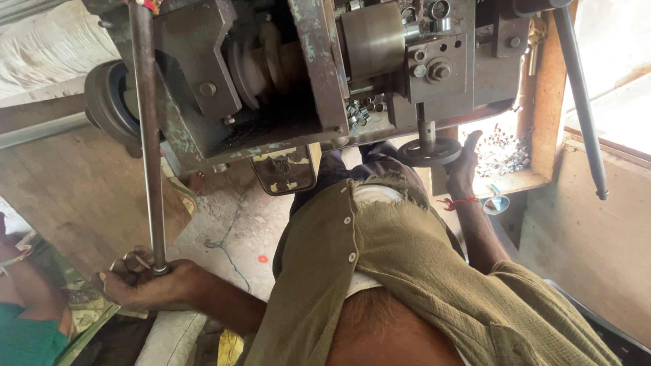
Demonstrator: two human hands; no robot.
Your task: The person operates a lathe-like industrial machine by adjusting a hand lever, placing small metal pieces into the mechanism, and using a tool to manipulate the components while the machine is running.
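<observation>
Seen from above the person's chest, looking down past an open olive shirt (407, 271).

Left hand (139, 281): fist wrapped tight round the lower end of a long steel lever (149, 135). The lever runs up the frame to the machine (291, 74), a worn grey metal body with a grooved pulley (261, 64) and a polished drum (369, 41).

Right hand (463, 169): fingers curled against the rim of a small black handwheel (428, 152), which sits on a short shaft under the machine's right block. Grip looks loose, on the edge only; whether the thumb bears on the wheel I cannot tell.

Nearby: a heap of small shiny metal pieces (500, 152) in a wooden tray (546, 102) just right of the wheel. A second long rod (580, 102) hangs free, untouched. Another person's arm (20, 271) at far left, apart from the work.

Judgement: both controls are in hand together. Doing this well likely means a steady pull on the lever, low on its end for leverage, while the wheel is fed in small turns. Loose shirt hangs close to the pulley; worth keeping clear.
</observation>
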